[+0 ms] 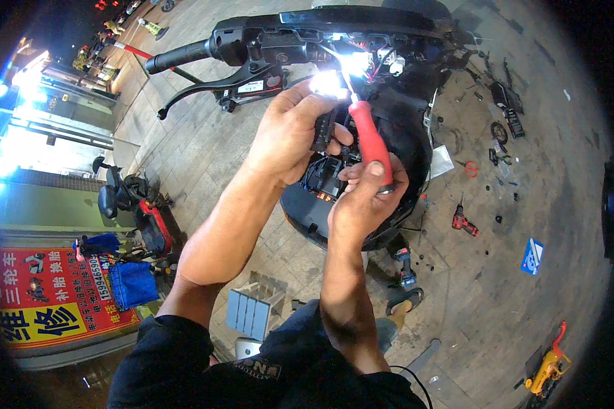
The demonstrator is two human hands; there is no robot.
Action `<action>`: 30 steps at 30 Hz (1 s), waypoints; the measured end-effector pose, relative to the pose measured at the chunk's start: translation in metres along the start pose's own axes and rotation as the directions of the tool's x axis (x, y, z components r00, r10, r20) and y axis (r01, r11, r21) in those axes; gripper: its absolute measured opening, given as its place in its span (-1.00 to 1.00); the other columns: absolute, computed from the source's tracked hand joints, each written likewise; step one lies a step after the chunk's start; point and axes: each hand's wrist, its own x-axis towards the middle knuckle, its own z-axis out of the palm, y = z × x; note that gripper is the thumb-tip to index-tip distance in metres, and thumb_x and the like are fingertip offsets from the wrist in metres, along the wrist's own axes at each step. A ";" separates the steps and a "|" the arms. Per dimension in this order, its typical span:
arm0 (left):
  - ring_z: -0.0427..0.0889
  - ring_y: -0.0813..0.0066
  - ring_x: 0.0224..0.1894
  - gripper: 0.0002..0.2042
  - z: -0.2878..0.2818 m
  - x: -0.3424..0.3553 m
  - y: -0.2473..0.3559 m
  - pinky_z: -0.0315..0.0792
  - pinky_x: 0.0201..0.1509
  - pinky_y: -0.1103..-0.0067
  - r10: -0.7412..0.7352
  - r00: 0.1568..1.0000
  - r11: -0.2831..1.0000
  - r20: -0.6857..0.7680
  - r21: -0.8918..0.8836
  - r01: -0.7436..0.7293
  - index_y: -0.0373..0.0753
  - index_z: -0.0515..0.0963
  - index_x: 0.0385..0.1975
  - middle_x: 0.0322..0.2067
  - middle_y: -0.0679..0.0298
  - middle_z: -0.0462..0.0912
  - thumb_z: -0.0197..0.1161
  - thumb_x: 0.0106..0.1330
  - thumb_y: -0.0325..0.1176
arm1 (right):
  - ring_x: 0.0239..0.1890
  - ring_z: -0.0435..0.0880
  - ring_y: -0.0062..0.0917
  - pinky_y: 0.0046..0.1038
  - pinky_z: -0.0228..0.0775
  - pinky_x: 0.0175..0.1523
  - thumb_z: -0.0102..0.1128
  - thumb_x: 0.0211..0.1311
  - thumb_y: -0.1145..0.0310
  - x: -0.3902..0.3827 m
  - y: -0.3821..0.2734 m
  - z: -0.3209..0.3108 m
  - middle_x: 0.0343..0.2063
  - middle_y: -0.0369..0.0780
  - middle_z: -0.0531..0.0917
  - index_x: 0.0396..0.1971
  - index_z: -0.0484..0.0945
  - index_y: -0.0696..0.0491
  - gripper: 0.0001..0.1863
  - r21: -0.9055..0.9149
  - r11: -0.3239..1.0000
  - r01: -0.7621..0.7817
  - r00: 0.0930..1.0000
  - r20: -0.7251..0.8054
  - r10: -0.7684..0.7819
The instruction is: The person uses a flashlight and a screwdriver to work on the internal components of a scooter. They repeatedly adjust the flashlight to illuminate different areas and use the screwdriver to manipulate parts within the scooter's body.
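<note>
Between the thumb and fingers of my left hand (286, 129) is a black flashlight (322, 131), its upper end glaring white. My right hand (370, 194) is wrapped round the red handle of a screwdriver (370, 133). The screwdriver's shaft points up into the opened handlebar cover of an electric scooter, where loose wires (387, 63) and white connectors show. Glare hides where its tip ends. To the left stick out the scooter's black handlebar grip (184, 57) and brake lever (198, 90). Beneath my hands lies the scooter's dark front body (406, 129).
A red drill (464, 223), red-handled scissors (471, 168), a blue card (532, 256) and scattered parts lie on the floor at right. Another drill (405, 267) and a grey slatted stool (247, 313) are near me. A parked scooter (157, 225) stands left beside a red-and-yellow sign (48, 293).
</note>
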 end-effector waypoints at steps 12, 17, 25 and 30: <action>0.55 0.54 -0.63 -0.82 -0.004 0.003 0.003 0.44 -0.63 0.65 -0.083 0.995 0.997 0.048 -0.006 0.083 -0.38 0.45 -0.19 -0.48 0.19 0.58 0.05 0.28 -0.45 | -0.39 0.60 -0.52 -0.47 0.53 -0.24 0.12 0.31 0.19 -0.011 -0.003 0.002 -0.28 -0.10 0.55 0.08 0.18 0.21 -0.48 0.149 0.987 0.058 0.975 0.206 -0.088; 0.55 0.54 -0.60 -0.82 -0.007 0.005 -0.005 0.44 -0.59 0.62 -0.033 0.999 0.997 0.034 0.069 0.031 -0.36 0.47 -0.20 -0.48 0.20 0.58 0.08 0.27 -0.42 | -0.43 0.61 -0.56 -0.53 0.56 -0.33 0.15 0.29 0.24 0.004 -0.024 -0.006 -0.29 -0.13 0.58 0.14 0.25 0.20 -0.47 -0.116 0.990 0.080 0.930 0.365 -0.033; 0.65 0.43 -0.47 -0.62 -0.085 0.038 0.083 0.50 -0.43 0.54 0.672 0.733 0.358 -0.107 0.913 -0.195 -0.37 0.49 -0.04 -0.47 0.12 0.63 0.13 0.22 -0.26 | -0.76 0.31 -0.76 -0.73 0.03 -0.75 0.10 0.28 0.17 0.039 -0.043 -0.008 -0.50 -0.24 0.56 0.13 0.39 0.03 -0.54 -0.084 0.815 -0.573 0.733 0.393 0.556; 0.59 0.54 -0.57 -0.60 -0.133 0.065 0.122 0.44 -0.54 0.63 0.250 0.956 0.580 -0.151 0.814 -0.023 -0.31 0.48 0.05 -0.42 0.24 0.61 0.08 0.27 -0.23 | -0.65 0.55 -0.43 -0.49 0.36 -0.59 0.19 0.18 0.23 0.041 -0.043 0.004 -0.49 -0.12 0.61 0.01 0.50 0.04 -0.60 -0.501 0.789 0.354 0.861 0.504 -0.066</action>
